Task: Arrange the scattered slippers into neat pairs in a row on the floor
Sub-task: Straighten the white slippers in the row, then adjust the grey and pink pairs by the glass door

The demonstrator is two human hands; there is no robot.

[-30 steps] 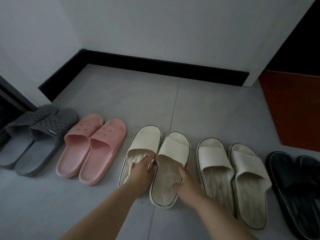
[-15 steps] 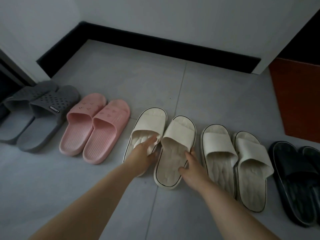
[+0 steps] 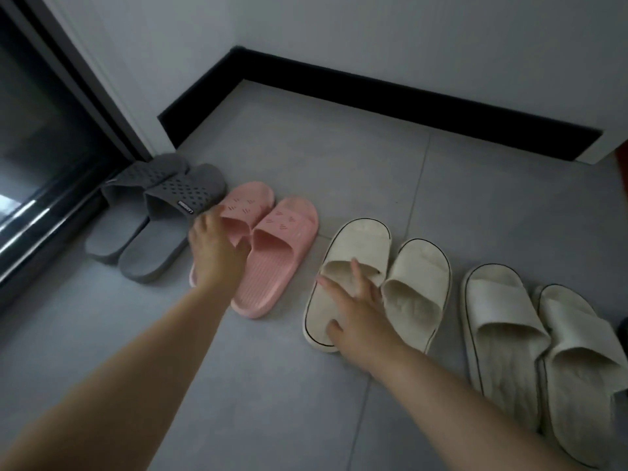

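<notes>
Slipper pairs lie in a row on the grey tile floor: a grey pair (image 3: 163,246) at left, then a pink pair (image 3: 275,263), a cream pair with black trim (image 3: 421,277), and a second cream pair (image 3: 499,317). My left hand (image 3: 217,246) is on the left pink slipper (image 3: 248,202), with fingers over its strap and the thumb at the strap opening. My right hand (image 3: 360,311) rests with fingers spread on the left cream slipper (image 3: 360,246), covering its insole. The left pink slipper's heel is hidden under my hand.
A dark glass door with a metal track (image 3: 40,147) borders the grey pair on the left. A black baseboard (image 3: 373,96) runs along the white wall behind. A dark slipper (image 3: 623,331) shows at the right edge. Bare tiles lie in front of the row.
The view swung left. My left hand left the cream slipper and moved onto the left pink slipper. My right hand shifted from the right cream slipper to the left one.
</notes>
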